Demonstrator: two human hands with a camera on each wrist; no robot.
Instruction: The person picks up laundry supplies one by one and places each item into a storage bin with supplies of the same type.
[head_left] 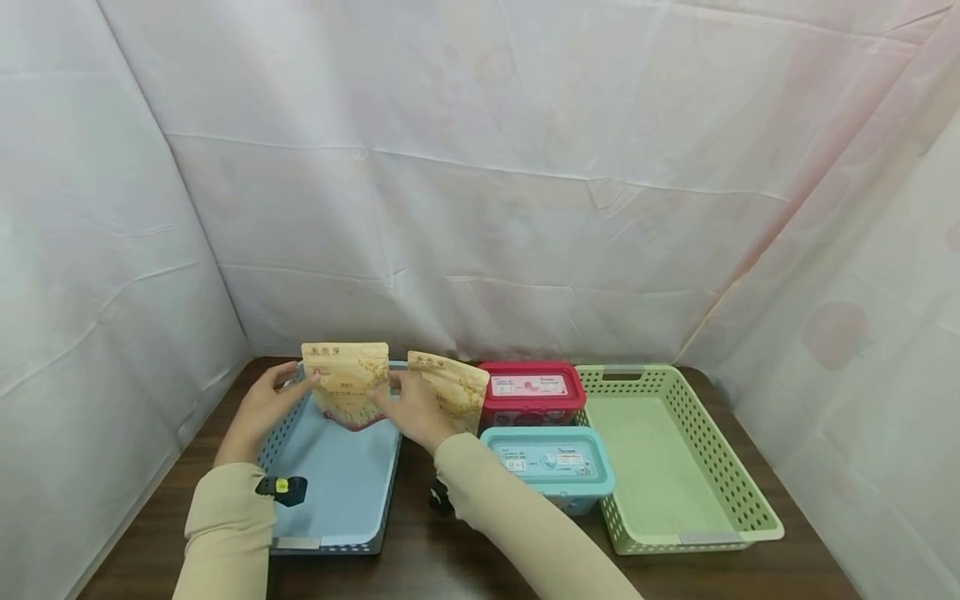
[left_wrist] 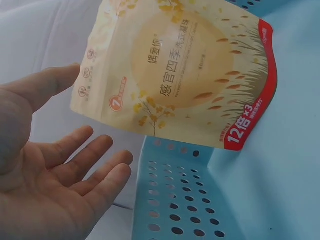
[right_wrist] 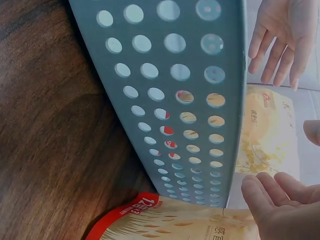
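Note:
A cream laundry-bead pouch [head_left: 347,387] with a red bottom band stands in the blue basket [head_left: 330,492], toward its far end. My left hand [head_left: 272,408] is beside the pouch's left edge. In the left wrist view, the fingers [left_wrist: 95,150] are spread apart, and the thumb tip is close to or touching the pouch's top corner. My right hand [head_left: 412,408] is at the pouch's right side; the right wrist view shows its thumb apart from its extended fingers [right_wrist: 280,192]. A second matching pouch [head_left: 459,387] stands outside the basket, partly hidden behind the right hand.
Right of the second pouch sits a red lidded box [head_left: 528,387], with a light-blue lidded box [head_left: 551,462] in front of it. A green basket [head_left: 667,467] stands further right on the dark wooden table [head_left: 450,558]. White cloth [head_left: 480,208] hangs behind.

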